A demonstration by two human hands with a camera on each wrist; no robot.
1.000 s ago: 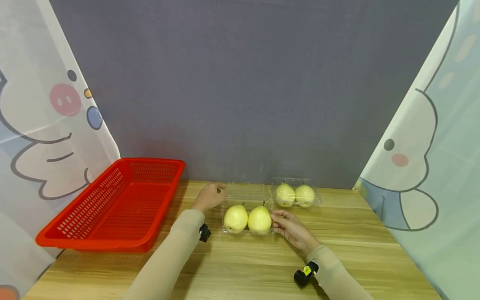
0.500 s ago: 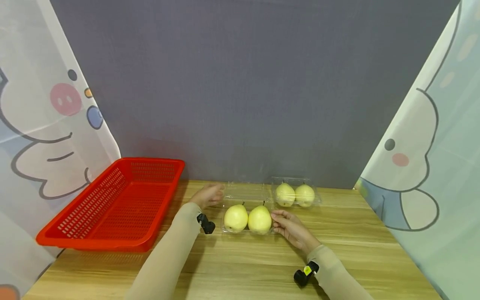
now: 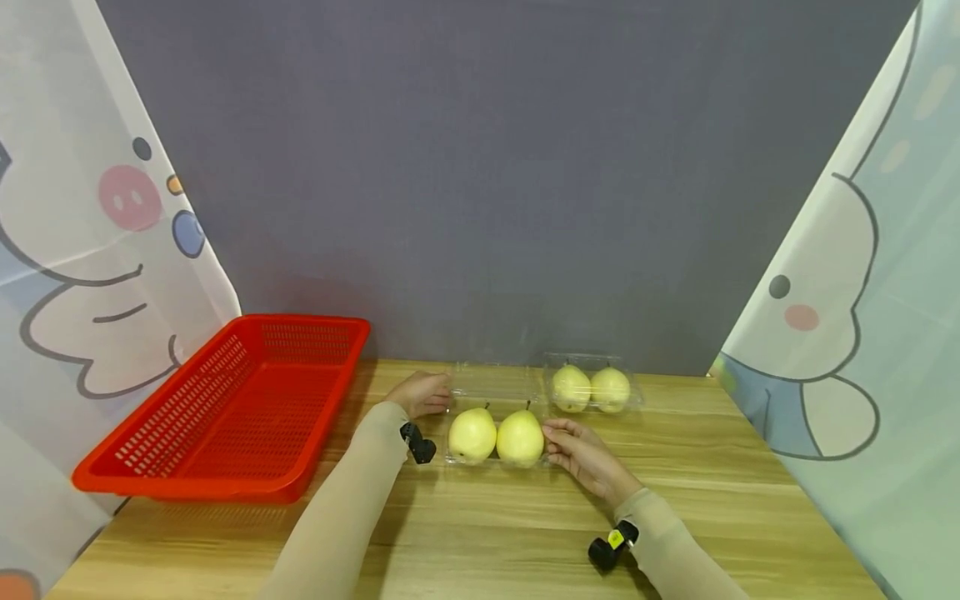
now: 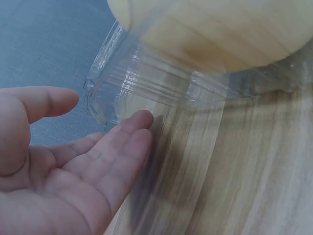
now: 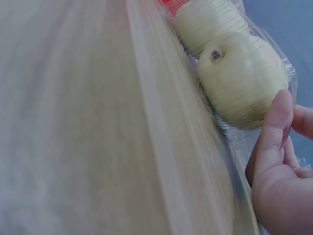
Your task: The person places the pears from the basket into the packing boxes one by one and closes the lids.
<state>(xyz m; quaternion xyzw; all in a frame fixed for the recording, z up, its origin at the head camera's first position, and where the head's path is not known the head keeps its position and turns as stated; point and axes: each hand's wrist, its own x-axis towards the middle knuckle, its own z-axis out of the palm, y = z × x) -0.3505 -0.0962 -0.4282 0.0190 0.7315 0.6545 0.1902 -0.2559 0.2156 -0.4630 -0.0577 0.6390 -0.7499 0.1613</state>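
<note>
In the head view, two pale yellow pears (image 3: 472, 435) sit side by side in a clear plastic clamshell box (image 4: 161, 88), stems pointing away from me. Its lid (image 3: 491, 382) is folded back behind them. At the box's left end is my left hand (image 3: 422, 394), thumb apart from the extended fingers and nothing held; in the left wrist view its fingertips are close to the box's corner, contact unclear. My right hand (image 3: 588, 462) pinches the right end of the box between thumb and forefinger, beside the right-hand pear (image 5: 242, 81).
Another clear box (image 3: 633, 398) with two pears stands behind to the right, near the grey backdrop (image 3: 480, 183). A red perforated basket (image 3: 277, 433) stands on the left of the wooden table (image 3: 480, 533). Printed curtains (image 3: 892, 350) flank both sides.
My left hand has turned at the wrist and its fingers have shifted beside the box's left end. The right hand, the box and the pears have stayed in place.
</note>
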